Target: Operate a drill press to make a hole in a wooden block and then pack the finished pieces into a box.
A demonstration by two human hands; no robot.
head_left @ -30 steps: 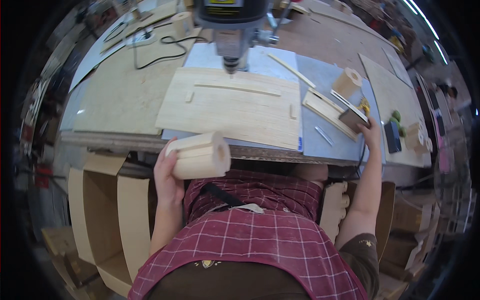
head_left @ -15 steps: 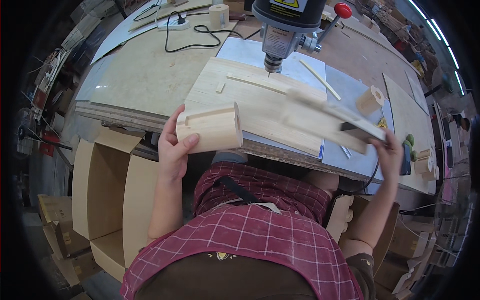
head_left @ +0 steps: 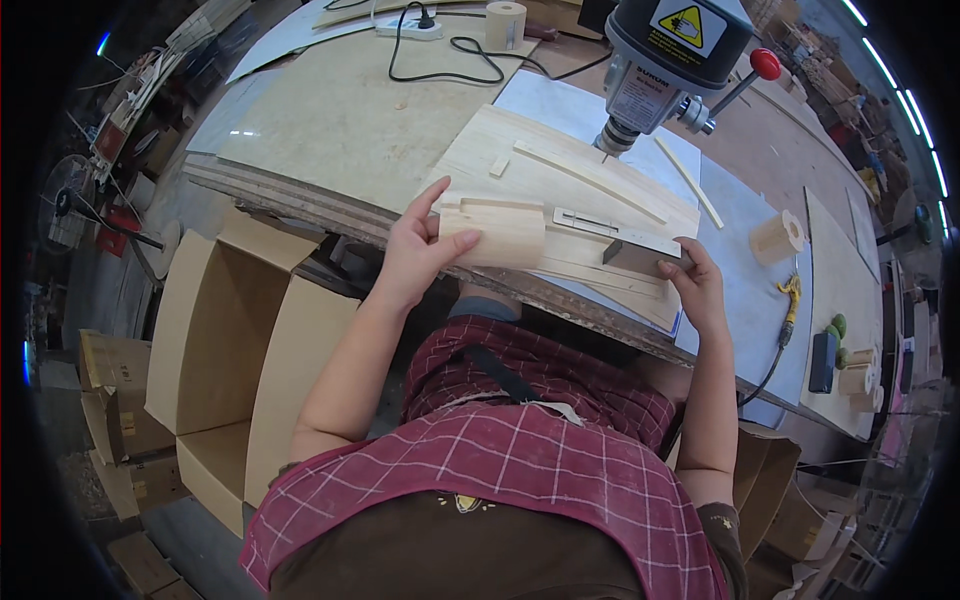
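My left hand [head_left: 415, 250] is closed round a pale wooden cylinder [head_left: 492, 230] with a groove along its top, held lying sideways at the bench edge. My right hand [head_left: 690, 280] grips a long wooden jig [head_left: 610, 280] with a slotted metal strip [head_left: 580, 222] and a dark block [head_left: 632, 257] at its right end. The jig lies over a pale board [head_left: 555, 150] carrying a long strip [head_left: 590, 185] and a small block [head_left: 498, 167]. Above them is a drill press [head_left: 660, 80] with its bit pointing down.
The bench [head_left: 320, 130] holds a power strip [head_left: 400, 30], cable, another cylinder [head_left: 776, 238], a yellow-fitted tool [head_left: 788, 300], a dark object [head_left: 823, 362] with green items, and more cylinders [head_left: 857, 385]. Open cardboard boxes [head_left: 215, 360] stand below at left.
My right hand has brought the jig left onto the board. My left hand has turned the cylinder and moved it toward the jig. The view has also shifted.
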